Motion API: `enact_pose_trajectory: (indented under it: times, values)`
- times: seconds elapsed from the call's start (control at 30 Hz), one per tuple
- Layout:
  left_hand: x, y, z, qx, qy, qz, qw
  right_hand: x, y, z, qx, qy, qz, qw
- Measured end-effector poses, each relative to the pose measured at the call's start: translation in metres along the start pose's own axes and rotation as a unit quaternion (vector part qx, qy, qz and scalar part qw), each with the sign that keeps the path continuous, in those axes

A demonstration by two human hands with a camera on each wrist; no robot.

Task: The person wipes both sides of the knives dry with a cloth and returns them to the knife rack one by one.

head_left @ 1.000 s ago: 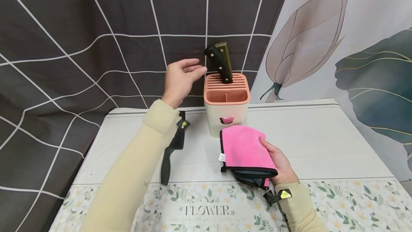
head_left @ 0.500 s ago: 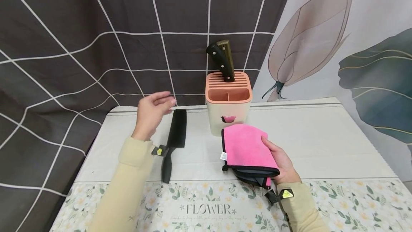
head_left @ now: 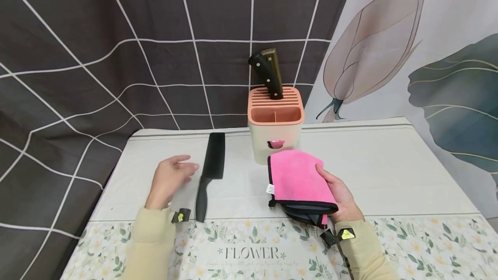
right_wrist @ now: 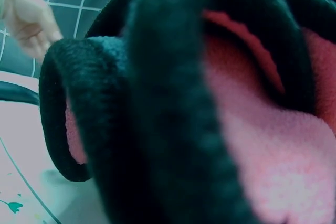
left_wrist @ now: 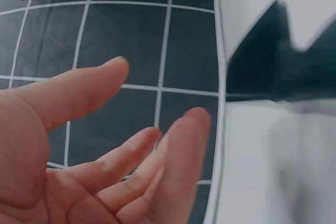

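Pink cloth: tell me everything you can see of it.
The pink cloth is folded, with a plush-looking face, black edging and a small white tag on its left edge. A dark grey layer shows beneath its near edge. The right hand grips its right side, thumb on top. It is in front of the knife holder; whether it touches the holder cannot be told.

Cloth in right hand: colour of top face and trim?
Cloth: pink top face, black trim; clearest in head view.

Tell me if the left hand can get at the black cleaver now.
Likely yes: the left hand holds nothing and is beside the black cleaver, with nothing visible between them; the right hand holds the pink cloth away from it.
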State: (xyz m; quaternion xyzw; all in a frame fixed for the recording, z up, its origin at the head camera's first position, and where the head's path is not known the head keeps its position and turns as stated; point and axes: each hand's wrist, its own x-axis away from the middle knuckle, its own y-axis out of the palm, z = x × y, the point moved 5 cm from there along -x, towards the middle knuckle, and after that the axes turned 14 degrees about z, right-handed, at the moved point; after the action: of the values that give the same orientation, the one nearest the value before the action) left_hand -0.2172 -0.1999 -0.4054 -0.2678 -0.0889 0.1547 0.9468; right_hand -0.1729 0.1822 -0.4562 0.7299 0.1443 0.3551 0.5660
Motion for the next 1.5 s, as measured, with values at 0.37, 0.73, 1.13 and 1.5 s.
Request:
enact_pose_trajectory:
  times: [0.37, 0.73, 1.13, 1.5]
  values:
    - [0.024, 0.009, -0.034, -0.039, -0.047, -0.04, 0.9973, 0.0, -0.005, -0.001, 0.013, -0.012, 0.005, 1.0]
    - [0.038, 0.015, -0.05, -0.023, -0.062, -0.051, 0.9965, 0.0, -0.003, -0.002, 0.009, -0.015, 0.016, 1.0]
    - [0.04, 0.022, -0.043, -0.099, -0.013, -0.01, 0.9949, -0.002, 0.001, -0.001, 0.008, -0.006, -0.028, 1.0]
    - [0.037, 0.023, -0.046, -0.111, -0.016, -0.015, 0.9935, -0.002, 0.0, -0.002, 0.018, -0.009, -0.038, 0.999]
